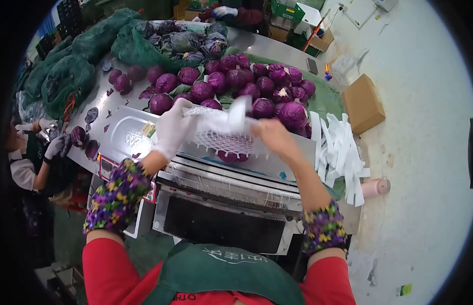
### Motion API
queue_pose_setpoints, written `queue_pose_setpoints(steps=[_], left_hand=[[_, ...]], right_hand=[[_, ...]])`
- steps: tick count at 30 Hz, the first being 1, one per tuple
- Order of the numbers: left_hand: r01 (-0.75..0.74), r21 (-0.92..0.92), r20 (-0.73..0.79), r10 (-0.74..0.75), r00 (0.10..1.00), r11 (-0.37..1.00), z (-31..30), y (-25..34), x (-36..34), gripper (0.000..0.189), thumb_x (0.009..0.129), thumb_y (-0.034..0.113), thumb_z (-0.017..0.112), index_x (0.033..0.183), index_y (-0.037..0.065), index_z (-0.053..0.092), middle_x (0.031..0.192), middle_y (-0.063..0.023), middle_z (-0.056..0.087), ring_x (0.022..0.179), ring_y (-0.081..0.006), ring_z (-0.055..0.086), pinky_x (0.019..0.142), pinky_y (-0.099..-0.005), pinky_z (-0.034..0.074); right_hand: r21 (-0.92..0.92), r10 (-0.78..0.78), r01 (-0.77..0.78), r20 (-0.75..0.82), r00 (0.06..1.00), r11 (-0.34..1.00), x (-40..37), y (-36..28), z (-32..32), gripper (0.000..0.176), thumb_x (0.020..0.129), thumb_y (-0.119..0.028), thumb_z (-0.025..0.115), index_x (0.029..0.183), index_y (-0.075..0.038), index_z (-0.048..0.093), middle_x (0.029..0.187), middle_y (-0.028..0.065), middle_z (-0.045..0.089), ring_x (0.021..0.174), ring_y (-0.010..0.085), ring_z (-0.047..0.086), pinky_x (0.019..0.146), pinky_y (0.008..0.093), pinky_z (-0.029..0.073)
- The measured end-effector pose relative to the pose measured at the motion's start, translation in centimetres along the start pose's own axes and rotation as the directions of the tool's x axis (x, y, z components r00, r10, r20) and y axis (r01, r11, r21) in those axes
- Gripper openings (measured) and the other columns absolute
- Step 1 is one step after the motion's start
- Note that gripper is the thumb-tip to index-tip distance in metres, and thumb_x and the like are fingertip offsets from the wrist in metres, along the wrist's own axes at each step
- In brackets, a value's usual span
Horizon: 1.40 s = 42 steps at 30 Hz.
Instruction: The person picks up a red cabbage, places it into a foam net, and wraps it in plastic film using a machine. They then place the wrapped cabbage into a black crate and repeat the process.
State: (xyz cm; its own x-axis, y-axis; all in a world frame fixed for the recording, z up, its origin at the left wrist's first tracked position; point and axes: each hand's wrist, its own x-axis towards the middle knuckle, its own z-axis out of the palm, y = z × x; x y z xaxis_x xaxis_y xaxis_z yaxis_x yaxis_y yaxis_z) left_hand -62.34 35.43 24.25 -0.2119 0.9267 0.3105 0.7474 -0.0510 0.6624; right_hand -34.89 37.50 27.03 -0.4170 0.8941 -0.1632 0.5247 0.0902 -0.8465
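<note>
My left hand [173, 129], in a white glove, pinches one end of a white foam net sleeve [218, 138]. My bare right hand [274, 136] grips the other side of the sleeve, its fingers blurred by motion. The sleeve is stretched between both hands, above the front edge of the sealing machine [224, 180]. Under its lower edge shows a purple cabbage [232, 157], partly covered by the mesh. A blurred white strip [238, 113] stands up from the sleeve near my right fingers.
Behind my hands lies a heap of purple cabbages [236, 79]. White foam strips [338, 150] and a pink bottle [375, 188] lie to the right, near a cardboard box [363, 104]. A scale [129, 134] stands left. Another person's gloved hands [54, 145] work at far left.
</note>
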Motion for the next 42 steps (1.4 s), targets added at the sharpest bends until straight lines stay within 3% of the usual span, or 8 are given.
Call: queue_pose_setpoints(steps=[4,10,17,24,28,30,34,42], left_hand=[[-0.126,0.389,0.455,-0.072,0.887,0.912,4.7,-2.2,0.7,0.033,0.090,0.038,0.046,0.104,0.013,0.063,0.088,-0.0158,0.068,0.086,-0.0360,0.065,0.076,-0.0454,0.051],[0.261,-0.338,0.550,-0.036,0.834,0.904,3.0,1.2,-4.6,0.032,0.093,0.033,0.047,0.114,0.012,0.058,0.108,-0.0119,0.065,0.102,-0.0291,0.062,0.086,-0.0409,0.048],[0.810,-0.371,0.807,0.273,0.523,-0.454,-2.9,3.7,-14.1,0.035,0.096,0.025,0.048,0.118,0.000,0.056,0.113,-0.0128,0.063,0.102,-0.0222,0.062,0.095,-0.0368,0.048],[0.665,-0.526,0.781,0.007,0.624,-0.530,-5.2,5.2,-20.7,0.028,0.092,0.019,0.049,0.108,-0.002,0.059,0.105,-0.0163,0.065,0.097,-0.0270,0.064,0.091,-0.0378,0.050],[0.645,-0.595,0.783,-0.166,0.599,-0.479,-6.5,6.9,-21.5,0.032,0.092,0.027,0.051,0.096,-0.002,0.061,0.093,-0.0129,0.068,0.085,-0.0217,0.065,0.084,-0.0354,0.051],[0.558,-0.593,0.736,-0.111,0.668,-0.580,-6.9,5.7,-21.3,0.037,0.095,0.033,0.049,0.095,-0.001,0.062,0.089,-0.0112,0.067,0.086,-0.0204,0.064,0.084,-0.0337,0.050],[0.053,-0.880,-0.153,-0.387,0.909,0.473,-9.9,2.2,-20.7,0.036,0.100,0.028,0.037,0.113,0.000,0.056,0.112,-0.0076,0.059,0.108,-0.0146,0.054,0.097,-0.0302,0.040],[0.120,-0.983,0.042,-0.470,0.882,0.137,-11.7,-6.4,-10.0,0.030,0.094,0.017,0.053,0.118,-0.002,0.053,0.109,-0.0065,0.060,0.095,-0.0086,0.056,0.083,-0.0223,0.046]], right_hand=[[0.283,0.469,-0.466,0.061,0.881,0.838,5.3,4.1,3.2,0.031,0.094,-0.024,0.046,0.096,0.002,0.063,0.079,0.0097,0.064,0.072,0.0181,0.060,0.067,0.0329,0.048],[0.619,0.103,0.221,-0.442,0.891,0.754,-3.0,0.5,6.7,0.022,0.094,-0.019,0.043,0.097,0.000,0.054,0.085,0.0044,0.058,0.074,0.0104,0.052,0.068,0.0267,0.044],[0.327,-0.259,0.279,-0.105,0.960,0.903,-14.9,-4.3,4.5,0.012,0.093,-0.014,0.053,0.089,-0.002,0.052,0.076,-0.0016,0.050,0.071,0.0045,0.043,0.065,0.0206,0.036],[0.376,0.190,-0.284,0.268,0.944,0.882,-17.7,0.9,9.0,0.023,0.097,-0.029,0.052,0.095,-0.007,0.056,0.079,-0.0035,0.053,0.077,0.0048,0.049,0.070,0.0209,0.041],[0.699,0.201,-0.714,0.706,0.679,-0.038,-19.9,-3.0,11.1,0.053,0.097,-0.049,0.036,0.124,-0.006,0.052,0.121,0.0102,0.058,0.111,0.0215,0.055,0.100,0.0378,0.041],[0.732,0.273,-0.681,0.649,0.711,0.032,-19.4,-4.1,12.1,0.057,0.095,-0.049,0.036,0.126,-0.004,0.052,0.123,0.0128,0.059,0.112,0.0263,0.056,0.100,0.0414,0.042],[0.862,0.104,-0.503,0.496,0.862,0.063,-14.8,-5.5,13.6,0.049,0.092,-0.041,0.039,0.116,-0.003,0.058,0.112,0.0128,0.064,0.101,0.0253,0.062,0.091,0.0407,0.049],[0.879,0.120,-0.209,0.174,0.977,0.428,4.7,-12.8,22.3,0.043,0.095,-0.035,0.044,0.127,-0.006,0.045,0.122,0.0111,0.053,0.112,0.0207,0.053,0.094,0.0357,0.045]])
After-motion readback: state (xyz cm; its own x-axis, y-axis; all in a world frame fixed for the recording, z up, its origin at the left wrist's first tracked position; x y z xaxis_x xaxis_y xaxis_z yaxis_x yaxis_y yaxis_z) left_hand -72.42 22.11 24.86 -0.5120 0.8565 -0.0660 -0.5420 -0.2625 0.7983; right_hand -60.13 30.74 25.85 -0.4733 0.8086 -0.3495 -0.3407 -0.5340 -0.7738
